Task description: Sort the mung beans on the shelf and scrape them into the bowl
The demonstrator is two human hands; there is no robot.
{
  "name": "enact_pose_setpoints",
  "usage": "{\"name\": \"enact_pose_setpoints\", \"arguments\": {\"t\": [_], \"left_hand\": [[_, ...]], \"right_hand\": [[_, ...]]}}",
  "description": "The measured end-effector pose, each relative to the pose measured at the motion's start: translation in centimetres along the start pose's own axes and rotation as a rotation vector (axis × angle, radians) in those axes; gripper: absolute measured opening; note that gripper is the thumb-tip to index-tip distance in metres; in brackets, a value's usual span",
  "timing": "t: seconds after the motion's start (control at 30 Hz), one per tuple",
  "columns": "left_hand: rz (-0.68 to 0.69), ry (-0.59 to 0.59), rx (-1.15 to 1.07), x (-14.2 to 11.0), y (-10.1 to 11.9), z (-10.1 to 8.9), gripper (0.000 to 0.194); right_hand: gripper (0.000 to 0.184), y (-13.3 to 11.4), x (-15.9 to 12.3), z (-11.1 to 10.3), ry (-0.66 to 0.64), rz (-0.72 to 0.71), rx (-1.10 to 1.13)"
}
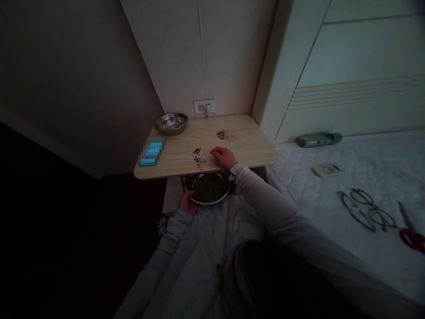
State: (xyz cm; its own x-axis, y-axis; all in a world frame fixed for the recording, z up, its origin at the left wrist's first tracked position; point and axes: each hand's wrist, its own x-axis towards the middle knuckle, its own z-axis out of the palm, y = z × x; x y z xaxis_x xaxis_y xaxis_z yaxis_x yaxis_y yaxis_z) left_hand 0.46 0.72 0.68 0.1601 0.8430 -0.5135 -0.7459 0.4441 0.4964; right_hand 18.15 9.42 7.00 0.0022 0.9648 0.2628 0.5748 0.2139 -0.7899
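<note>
My left hand grips the rim of a steel bowl full of small dark bits, held just under the front edge of a small wooden table. My right hand rests on the tabletop near that edge, fingers curled over a pale flat piece beside a little heap of dark bits. A second small heap lies farther back on the table.
An empty steel bowl stands at the table's back left, a blue object at its left edge. A wall socket is behind. On the bed to the right lie a green case, a remote, glasses and red scissors.
</note>
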Motion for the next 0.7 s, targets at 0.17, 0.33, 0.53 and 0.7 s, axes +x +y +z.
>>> {"name": "enact_pose_setpoints", "arguments": {"t": [0.17, 0.33, 0.53, 0.7], "left_hand": [[-0.008, -0.024, -0.002, -0.07, 0.08, 0.00, 0.027], [-0.006, -0.035, -0.008, -0.06, 0.01, -0.06, 0.026], [0.016, -0.040, -0.003, -0.04, -0.05, -0.04, 0.025], [0.010, 0.004, 0.002, 0.09, -0.02, -0.04, 0.025]], "right_hand": [[0.024, 0.10, -0.01, 0.01, -0.033, 0.007, 0.014], [0.024, 0.16, -0.05, 0.02, -0.035, 0.005, 0.004], [0.024, -0.05, -0.11, -0.05, -0.059, 0.010, -0.009], [0.025, -0.07, -0.08, -0.08, -0.088, -0.011, -0.025]]}}
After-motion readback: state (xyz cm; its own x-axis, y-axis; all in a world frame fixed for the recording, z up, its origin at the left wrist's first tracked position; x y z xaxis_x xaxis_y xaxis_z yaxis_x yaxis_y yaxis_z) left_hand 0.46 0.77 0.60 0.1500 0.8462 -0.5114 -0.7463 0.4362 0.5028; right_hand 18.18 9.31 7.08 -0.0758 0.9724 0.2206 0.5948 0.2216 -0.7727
